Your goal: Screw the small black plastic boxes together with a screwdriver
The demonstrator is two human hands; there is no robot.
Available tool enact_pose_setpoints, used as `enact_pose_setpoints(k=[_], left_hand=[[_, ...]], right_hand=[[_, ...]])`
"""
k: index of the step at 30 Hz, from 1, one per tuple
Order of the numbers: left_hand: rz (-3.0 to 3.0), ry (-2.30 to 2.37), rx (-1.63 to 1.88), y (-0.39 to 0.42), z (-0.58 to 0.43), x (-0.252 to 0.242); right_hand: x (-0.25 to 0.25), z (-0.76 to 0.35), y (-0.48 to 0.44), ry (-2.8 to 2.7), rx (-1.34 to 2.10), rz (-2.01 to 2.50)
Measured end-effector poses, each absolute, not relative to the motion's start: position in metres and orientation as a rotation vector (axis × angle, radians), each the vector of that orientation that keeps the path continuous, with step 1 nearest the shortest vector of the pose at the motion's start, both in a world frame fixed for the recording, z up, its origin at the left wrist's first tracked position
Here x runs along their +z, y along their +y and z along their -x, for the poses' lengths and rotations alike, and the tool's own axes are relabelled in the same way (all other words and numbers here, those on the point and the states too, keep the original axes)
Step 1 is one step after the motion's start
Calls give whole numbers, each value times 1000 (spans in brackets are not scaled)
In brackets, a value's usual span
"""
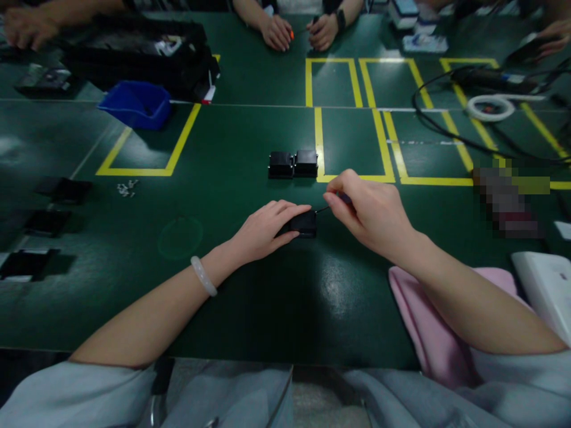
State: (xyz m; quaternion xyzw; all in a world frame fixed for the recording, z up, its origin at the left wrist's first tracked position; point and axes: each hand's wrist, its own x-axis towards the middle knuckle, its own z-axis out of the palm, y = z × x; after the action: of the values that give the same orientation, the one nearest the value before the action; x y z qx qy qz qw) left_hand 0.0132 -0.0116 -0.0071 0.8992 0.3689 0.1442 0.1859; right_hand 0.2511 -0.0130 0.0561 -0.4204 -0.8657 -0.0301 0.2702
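My left hand (273, 230) grips a small black box (304, 224) on the green table, thumb on its near side and fingers over the top. My right hand (368, 208) pinches a screwdriver, most of it hidden in the fingers. Its thin dark shaft (322, 209) reaches left to the right side of the box. Just beyond, two similar black boxes (293, 164) stand side by side, with small metal bits at their ends. A little pile of screws (128, 188) lies off to the left.
Several black parts (47, 223) line the left side. A blue bin (136, 105) stands beside a large black crate (143, 56). Pink cloth (446, 321) and a white box (546, 285) lie at right, cables (419, 101) behind. Across the table are another person's hands (298, 32).
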Motion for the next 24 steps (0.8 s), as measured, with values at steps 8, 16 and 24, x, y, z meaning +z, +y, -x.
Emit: enact_pose_setpoints(k=[8,16,24], left_hand=[[-2536,1043,395,-12,-13,-7],[-2539,1049,390,-11,-13,-8],[-2549,1039,405,-12,-12,-8]], right_hand=[[56,-251,-14,-2342,-69,1151],[57,-250,-15,-2323,-61,1190],[57,-249,-15,-2331,-132,1156]])
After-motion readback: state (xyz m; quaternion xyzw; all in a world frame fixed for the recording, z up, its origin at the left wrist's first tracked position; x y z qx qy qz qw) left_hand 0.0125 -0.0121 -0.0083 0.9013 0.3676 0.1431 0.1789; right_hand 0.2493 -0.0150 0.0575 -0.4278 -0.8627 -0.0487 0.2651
